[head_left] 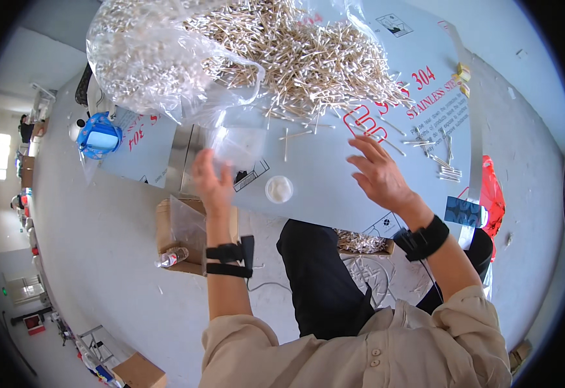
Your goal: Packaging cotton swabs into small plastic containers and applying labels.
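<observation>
Cotton swabs spill from bag.

One view only, from camera on person's head. Looks straight down, close over pale film-covered metal table, lap and grey floor. Forearms come in from bottom edge. Round fisheye picture bends edges; table's far end at top.

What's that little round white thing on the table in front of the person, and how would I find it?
Start at the big heap of cotton swabs on the pale table, then come down toward its near edge. Between the left hand and the right hand sits a small round white lid or dish, the only round thing among thin sticks.
</observation>
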Available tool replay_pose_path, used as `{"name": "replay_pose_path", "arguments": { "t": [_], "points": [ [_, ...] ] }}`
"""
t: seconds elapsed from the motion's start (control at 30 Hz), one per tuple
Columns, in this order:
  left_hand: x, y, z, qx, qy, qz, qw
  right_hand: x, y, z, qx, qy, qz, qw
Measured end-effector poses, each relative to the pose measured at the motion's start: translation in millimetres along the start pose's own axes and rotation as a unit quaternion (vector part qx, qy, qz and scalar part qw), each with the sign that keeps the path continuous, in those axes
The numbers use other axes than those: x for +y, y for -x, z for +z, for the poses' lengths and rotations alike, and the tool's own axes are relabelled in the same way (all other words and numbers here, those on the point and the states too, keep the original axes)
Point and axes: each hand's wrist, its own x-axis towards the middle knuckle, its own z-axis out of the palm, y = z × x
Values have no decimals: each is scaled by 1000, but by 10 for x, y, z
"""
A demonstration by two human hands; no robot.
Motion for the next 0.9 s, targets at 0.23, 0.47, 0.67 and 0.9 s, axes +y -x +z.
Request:
{"name": "replay_pose_path", "arguments": {
  "t": [0.23,0.47,0.67,0.9],
  "points": [
    [408,382,116,-91,-143,5,985,-28,817,-20,7,-33,86,996],
    [309,159,186,-23,71,-112,991,-73,1046,-12,45,-59,139,988],
    [88,18,58,129,427,-408,797,-26,1112,17,68,-131,161,976],
    [633,19,-254,180,523,-449,702,-2,1195,-136,114,-178,234,949]
  ]
}}
